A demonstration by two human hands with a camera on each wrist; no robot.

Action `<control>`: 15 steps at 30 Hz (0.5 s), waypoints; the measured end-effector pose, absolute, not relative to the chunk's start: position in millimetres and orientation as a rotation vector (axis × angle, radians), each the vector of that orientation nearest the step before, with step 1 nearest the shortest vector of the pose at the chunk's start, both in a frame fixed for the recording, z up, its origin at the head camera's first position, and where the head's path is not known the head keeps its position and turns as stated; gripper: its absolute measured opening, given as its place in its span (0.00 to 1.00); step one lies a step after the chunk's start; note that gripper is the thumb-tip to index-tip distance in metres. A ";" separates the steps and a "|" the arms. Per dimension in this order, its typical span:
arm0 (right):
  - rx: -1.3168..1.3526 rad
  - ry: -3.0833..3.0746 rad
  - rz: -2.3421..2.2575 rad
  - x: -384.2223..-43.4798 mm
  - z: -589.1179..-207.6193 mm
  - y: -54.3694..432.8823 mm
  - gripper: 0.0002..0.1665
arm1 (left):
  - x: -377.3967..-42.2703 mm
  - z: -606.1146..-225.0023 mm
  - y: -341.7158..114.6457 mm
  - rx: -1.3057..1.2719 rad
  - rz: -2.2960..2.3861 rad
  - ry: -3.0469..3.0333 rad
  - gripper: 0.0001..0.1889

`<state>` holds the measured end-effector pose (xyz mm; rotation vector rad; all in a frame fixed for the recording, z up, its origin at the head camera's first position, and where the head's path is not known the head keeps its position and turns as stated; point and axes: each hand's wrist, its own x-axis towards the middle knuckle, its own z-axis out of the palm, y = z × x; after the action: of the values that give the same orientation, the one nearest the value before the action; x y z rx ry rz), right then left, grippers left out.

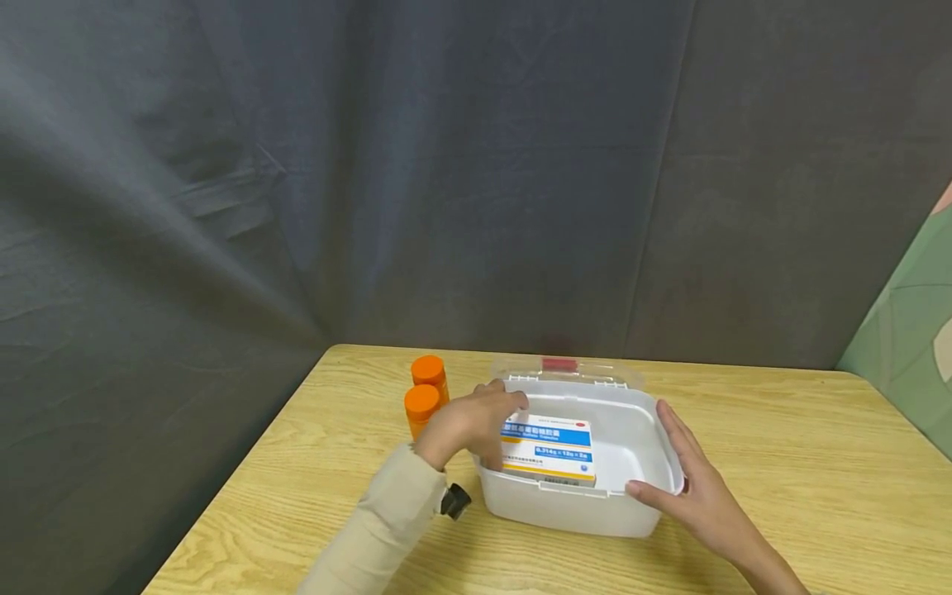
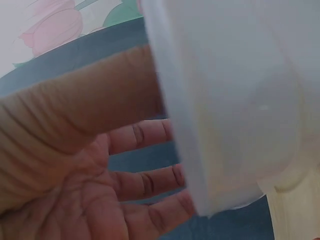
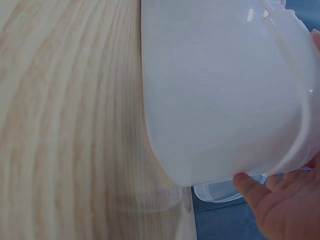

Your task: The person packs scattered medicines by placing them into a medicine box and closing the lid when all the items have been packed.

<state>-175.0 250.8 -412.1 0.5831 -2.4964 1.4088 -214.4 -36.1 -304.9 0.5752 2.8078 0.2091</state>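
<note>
A white medicine box [image 1: 550,450] with blue and yellow print lies in the left part of a translucent plastic container [image 1: 573,514]. My left hand [image 1: 476,417] reaches over the container's left rim and grips the medicine box's left end, thumb at the front and fingers toward the back. The left wrist view shows that hand's fingers [image 2: 155,182] passing behind the container wall, which hides their tips and the medicine box. At the container's right end, my right hand [image 1: 695,487] holds the rim, thumb on the front corner and fingers along the side.
Two orange-capped bottles [image 1: 422,402] stand just left of the container, near my left forearm. The container's clear lid [image 1: 513,364], with a red piece, is open toward the back. A wooden table [image 1: 781,463] carries everything; a dark grey curtain [image 1: 483,182] hangs behind it.
</note>
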 end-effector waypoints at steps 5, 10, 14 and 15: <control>0.578 -2.494 1.426 -174.9 -412.2 251.2 0.65 | -213.2 -300.3 -43.7 0.628 0.351 2.812 0.44; 0.577 -2.491 1.414 -174.4 -412.1 252.4 0.65 | -212.7 -299.8 -52.6 0.801 0.510 2.856 0.36; 0.574 -2.491 1.415 -174.1 -411.9 252.8 0.64 | -212.9 -305.1 -60.6 0.875 0.735 2.904 0.31; 0.574 -2.491 1.415 -174.1 -411.9 252.6 0.64 | -212.9 -306.8 -62.8 0.884 0.802 2.916 0.29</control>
<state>-174.1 252.6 -411.9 0.5738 -2.4907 1.4150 -212.9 -62.8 -306.8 0.8837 2.9163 0.8021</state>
